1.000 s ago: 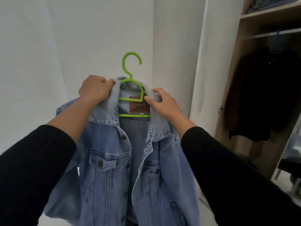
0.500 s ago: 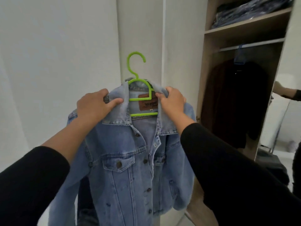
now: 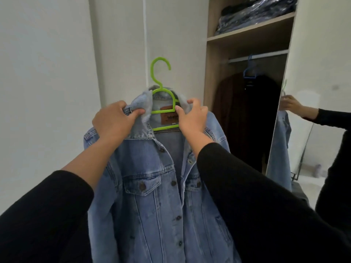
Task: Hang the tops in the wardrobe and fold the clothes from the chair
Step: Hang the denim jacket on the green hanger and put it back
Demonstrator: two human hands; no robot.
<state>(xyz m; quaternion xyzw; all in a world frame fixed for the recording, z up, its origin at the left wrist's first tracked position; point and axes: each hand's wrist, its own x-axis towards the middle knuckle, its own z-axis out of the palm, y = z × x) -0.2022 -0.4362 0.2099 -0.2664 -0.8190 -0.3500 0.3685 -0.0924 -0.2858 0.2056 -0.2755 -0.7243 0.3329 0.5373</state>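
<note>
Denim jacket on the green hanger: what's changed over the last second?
The view has swung right: the open wooden wardrobe with its rail and hung dark garment now fills the right side. The left hand and right hand keep their grip on the collar of the light blue denim jacket, still on the green plastic hanger, not yet hung.

A light-blue denim jacket (image 3: 152, 183) hangs upright, unbuttoned, on a green hanger (image 3: 161, 92) beside the open wardrobe (image 3: 209, 73).

Denim jacket (image 3: 152, 186), plastic hanger (image 3: 161, 95)
</note>
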